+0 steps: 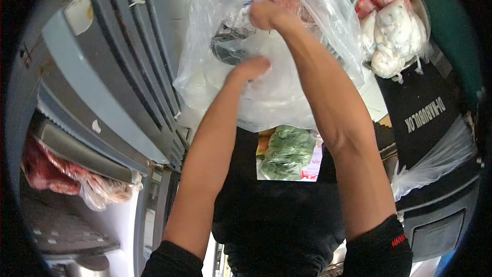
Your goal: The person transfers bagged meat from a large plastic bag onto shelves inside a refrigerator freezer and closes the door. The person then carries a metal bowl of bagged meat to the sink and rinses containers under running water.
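Note:
A large clear plastic bag [287,107] lies open-mouthed in front of me, and both my arms reach to it. My right hand [269,16] is closed with its fingers curled down on bunched clear plastic at the upper middle. Just below that hand, a smaller plastic bag with dark contents [230,46] shows, its contents too unclear to name. Reddish wrapped food [292,0] is beyond my right wrist. My left hand [254,68] is at the whitish plastic in the middle, lower than the right; its fingers are mostly hidden and slightly blurred.
A metal bowl [429,10] at the upper right holds knotted bags of white and red food. Bagged leafy greens [288,154] lie below the big bag. A grey door [102,77] stands at left, with bagged meat [56,169] on a shelf. A black lettered surface [425,102] is at right.

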The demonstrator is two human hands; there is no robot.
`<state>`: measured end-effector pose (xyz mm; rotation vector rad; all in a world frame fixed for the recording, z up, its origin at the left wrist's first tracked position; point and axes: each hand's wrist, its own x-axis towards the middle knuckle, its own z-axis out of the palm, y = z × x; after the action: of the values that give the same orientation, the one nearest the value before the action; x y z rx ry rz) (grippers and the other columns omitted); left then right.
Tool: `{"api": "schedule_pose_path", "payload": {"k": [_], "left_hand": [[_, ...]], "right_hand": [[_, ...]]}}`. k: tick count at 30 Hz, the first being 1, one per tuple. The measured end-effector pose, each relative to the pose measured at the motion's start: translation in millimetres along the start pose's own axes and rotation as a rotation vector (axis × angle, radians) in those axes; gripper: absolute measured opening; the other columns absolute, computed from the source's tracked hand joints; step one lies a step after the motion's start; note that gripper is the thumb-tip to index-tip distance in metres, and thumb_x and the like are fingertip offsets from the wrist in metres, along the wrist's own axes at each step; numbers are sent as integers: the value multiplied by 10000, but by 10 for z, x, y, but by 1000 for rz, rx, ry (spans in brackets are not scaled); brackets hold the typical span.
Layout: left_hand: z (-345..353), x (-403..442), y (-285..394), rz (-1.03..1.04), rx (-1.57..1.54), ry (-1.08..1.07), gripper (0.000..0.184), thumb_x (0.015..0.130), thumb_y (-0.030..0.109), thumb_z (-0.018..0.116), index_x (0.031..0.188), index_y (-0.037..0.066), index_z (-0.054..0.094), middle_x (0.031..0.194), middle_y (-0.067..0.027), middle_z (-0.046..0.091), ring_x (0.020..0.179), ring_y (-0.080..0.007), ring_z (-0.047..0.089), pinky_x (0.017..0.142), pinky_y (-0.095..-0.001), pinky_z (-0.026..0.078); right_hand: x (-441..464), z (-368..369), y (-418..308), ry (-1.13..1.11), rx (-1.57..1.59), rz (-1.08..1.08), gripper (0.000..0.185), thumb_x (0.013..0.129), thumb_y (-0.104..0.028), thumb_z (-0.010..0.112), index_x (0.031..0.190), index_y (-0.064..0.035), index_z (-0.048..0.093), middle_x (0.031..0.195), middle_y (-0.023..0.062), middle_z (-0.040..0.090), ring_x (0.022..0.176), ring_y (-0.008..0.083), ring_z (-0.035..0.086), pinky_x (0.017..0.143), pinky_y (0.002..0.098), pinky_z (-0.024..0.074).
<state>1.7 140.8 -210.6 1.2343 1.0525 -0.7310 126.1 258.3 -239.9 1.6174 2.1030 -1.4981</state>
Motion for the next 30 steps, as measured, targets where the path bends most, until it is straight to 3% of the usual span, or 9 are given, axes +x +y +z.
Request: {"api": "schedule_pose_path", "payload": {"k": [3, 5, 7, 11, 14, 18, 23, 27, 30], "left_hand": [[-660, 169, -487, 16, -721, 550, 176, 754, 20, 523, 897, 40, 623, 783, -120, 637, 770, -140, 610, 634, -318, 495], [-896, 606, -1247, -312, -665, 613, 245, 713, 172, 623, 892, 6, 631, 872, -200, 643, 854, -317, 622, 774, -381, 484], [-1068, 457, -1010, -427, -80, 936, 307, 715, 191, 628, 928, -29, 616, 917, -221, 635, 888, -343, 613, 802, -407, 474], [-1143, 422, -879, -283, 54, 1168, 452, 688, 291, 670, 960, -64, 610, 999, -249, 619, 984, -384, 583, 857, -415, 455], [-1260, 668, -1047, -567, 25, 720, 522, 653, 367, 693, 957, -52, 630, 1030, -247, 616, 956, -386, 596, 840, -412, 468], [-1311, 568, -889, -523, -267, 669, 417, 633, 283, 659, 881, -53, 651, 951, -210, 648, 852, -341, 625, 797, -388, 486], [-842, -167, -425, -210, -1004, 570, 348, 561, 53, 685, 882, -31, 583, 821, -121, 611, 764, -257, 603, 672, -394, 495], [-308, -1533, 679, -109, -1329, 526, 605, 603, -32, 633, 1167, -15, 416, 1038, -148, 563, 923, -269, 569, 786, -395, 499], [62, -2569, 1263, 126, -1643, 441, 755, 653, -127, 542, 1334, 47, 266, 1120, -170, 550, 1034, -305, 553, 845, -424, 503]], "right_hand": [[422, 152, 0, -68, -103, 40, 430, 733, -150, 563, 1153, -81, 506, 969, 208, 615, 938, 374, 590, 866, 474, 429], [416, 293, 52, -53, -159, -7, 386, 732, -118, 569, 1117, -94, 554, 959, 181, 633, 935, 341, 608, 876, 465, 426], [492, 632, 198, 198, -281, -57, 373, 753, -90, 569, 1123, -138, 553, 970, 148, 642, 940, 313, 617, 903, 463, 391], [-103, 791, 289, -46, -45, 271, 329, 762, -166, 578, 1084, -109, 536, 976, 165, 633, 946, 327, 608, 841, 473, 436], [-804, 1145, 481, 22, 188, 387, 357, 731, -238, 593, 1045, -73, 560, 932, 209, 630, 902, 369, 605, 806, 460, 468], [-1513, 844, 494, 1, 579, 814, 294, 715, -201, 556, 926, -7, 620, 955, 238, 620, 908, 411, 581, 795, 442, 465], [-2429, -26, 54, 276, 617, 815, 308, 700, -151, 554, 948, 30, 586, 797, 193, 626, 736, 283, 595, 687, 365, 459], [-3733, -1635, -1202, 492, 883, 461, 231, 725, -62, 535, 939, -1, 597, 755, 65, 603, 620, 158, 535, 604, 309, 455], [-4803, -2973, -1835, 109, 844, 104, 312, 686, -115, 648, 972, 9, 629, 1043, 113, 649, 1055, 221, 570, 923, 352, 408]]}}
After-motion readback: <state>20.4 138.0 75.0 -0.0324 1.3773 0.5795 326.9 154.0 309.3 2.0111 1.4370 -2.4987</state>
